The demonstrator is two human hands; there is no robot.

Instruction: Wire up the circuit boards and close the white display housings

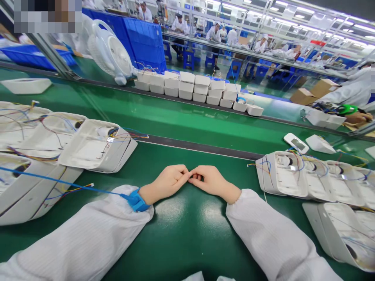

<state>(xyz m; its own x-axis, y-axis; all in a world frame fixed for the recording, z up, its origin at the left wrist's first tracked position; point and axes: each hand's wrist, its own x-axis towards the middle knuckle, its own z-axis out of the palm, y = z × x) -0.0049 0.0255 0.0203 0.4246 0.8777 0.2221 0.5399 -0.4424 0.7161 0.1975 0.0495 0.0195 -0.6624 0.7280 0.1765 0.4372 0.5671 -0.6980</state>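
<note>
Both my hands meet fingertip to fingertip over the green mat [187,238] at the front of the bench. My left hand [167,181] is closed, fingers curled, with a blue wrist strap [136,200] and its cord around the wrist. My right hand [212,180] is pinched, its fingertips touching those of the left. Whatever they might hold between them is too small or hidden to make out. Nearest to the left hand is an open white plastic housing [96,146] with coloured wires; on the right stands a similar housing [281,175].
More wired housings [26,191] are stacked at the left, and others [342,230] at the right. Beyond the dark rail lies a green conveyor belt [181,121]. Small white casings [187,84] line its far side, near a fan [113,48]. At far right, a co-worker's hand [359,118] shows.
</note>
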